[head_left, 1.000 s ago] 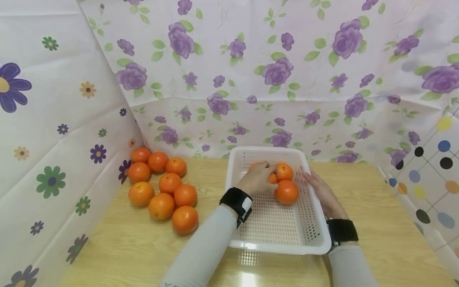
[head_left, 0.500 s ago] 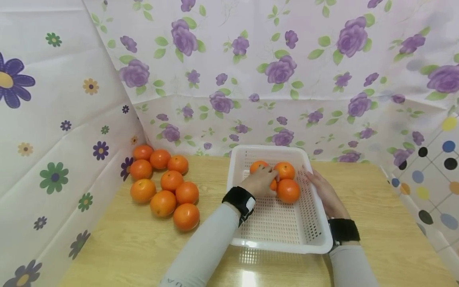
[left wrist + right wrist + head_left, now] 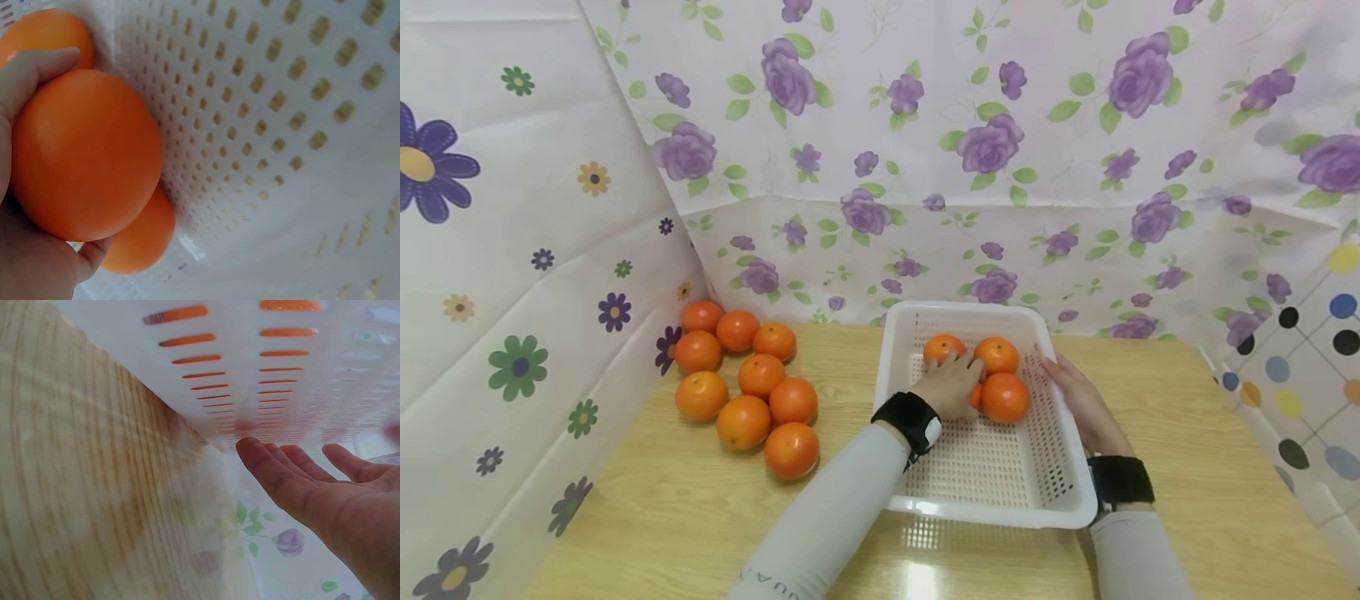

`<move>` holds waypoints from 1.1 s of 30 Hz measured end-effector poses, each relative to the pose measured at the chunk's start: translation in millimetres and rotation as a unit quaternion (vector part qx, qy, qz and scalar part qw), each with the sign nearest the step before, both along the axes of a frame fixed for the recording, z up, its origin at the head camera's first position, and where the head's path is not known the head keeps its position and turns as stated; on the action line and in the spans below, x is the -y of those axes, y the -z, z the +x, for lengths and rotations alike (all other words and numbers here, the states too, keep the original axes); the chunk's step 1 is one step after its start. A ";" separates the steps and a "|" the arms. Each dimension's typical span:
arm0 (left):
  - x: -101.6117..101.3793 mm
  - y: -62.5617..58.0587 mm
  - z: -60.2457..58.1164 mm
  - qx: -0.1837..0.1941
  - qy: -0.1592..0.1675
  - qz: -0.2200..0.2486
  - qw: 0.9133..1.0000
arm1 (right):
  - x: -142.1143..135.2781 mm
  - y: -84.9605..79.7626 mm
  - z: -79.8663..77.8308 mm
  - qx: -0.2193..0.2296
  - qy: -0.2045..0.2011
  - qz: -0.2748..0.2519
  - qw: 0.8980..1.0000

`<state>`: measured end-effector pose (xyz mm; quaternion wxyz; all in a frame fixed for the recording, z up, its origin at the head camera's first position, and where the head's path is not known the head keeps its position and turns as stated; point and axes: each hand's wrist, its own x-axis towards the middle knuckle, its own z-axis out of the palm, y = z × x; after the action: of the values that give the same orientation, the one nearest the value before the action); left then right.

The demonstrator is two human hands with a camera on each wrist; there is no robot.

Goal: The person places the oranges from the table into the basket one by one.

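The head view shows a glossy wood-grained table (image 3: pixel 1217 450) before creased, flower-printed sheets (image 3: pixel 865 133); nine round oranges (image 3: pixel 743 422) sit left of a white perforated plastic basket (image 3: pixel 985 516). In the left wrist view, the left hand (image 3: pixel 31 262) curls its fingers round a smooth orange (image 3: pixel 87 153) inside the basket. In the right wrist view, the right hand (image 3: pixel 337 500) touches the slotted outer wall, fingers extended.

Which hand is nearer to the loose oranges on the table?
Left. The left hand grips an orange inside the basket, to the right of the loose oranges; the right hand is farther off, outside the basket's right side.
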<state>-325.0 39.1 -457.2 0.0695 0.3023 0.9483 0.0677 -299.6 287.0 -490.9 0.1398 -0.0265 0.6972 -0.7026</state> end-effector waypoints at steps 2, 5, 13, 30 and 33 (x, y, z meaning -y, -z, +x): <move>-0.7 3.1 -0.3 -0.010 0.002 -0.012 1.000 | 0.0 0.1 0.0 -0.002 -0.001 0.002 1.000; -1.8 8.9 -2.3 -0.024 0.010 -0.024 0.999 | 0.0 0.3 0.4 -0.006 -0.003 0.005 1.000; -2.7 9.4 -1.2 -0.022 0.015 -0.036 0.999 | 1.1 -0.4 0.5 -0.011 -0.003 0.014 1.000; -1.7 -2.0 -3.6 0.019 0.016 0.058 0.998 | 2.7 -0.3 1.3 -0.010 -0.001 0.016 1.000; -1.6 -5.0 -3.5 0.018 0.023 0.094 0.995 | 3.2 -0.6 1.4 -0.005 0.005 0.020 1.000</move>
<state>-328.6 40.7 -452.2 0.0589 0.3279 0.9291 0.1607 -298.1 283.8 -490.3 0.1334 -0.0238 0.7117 -0.6893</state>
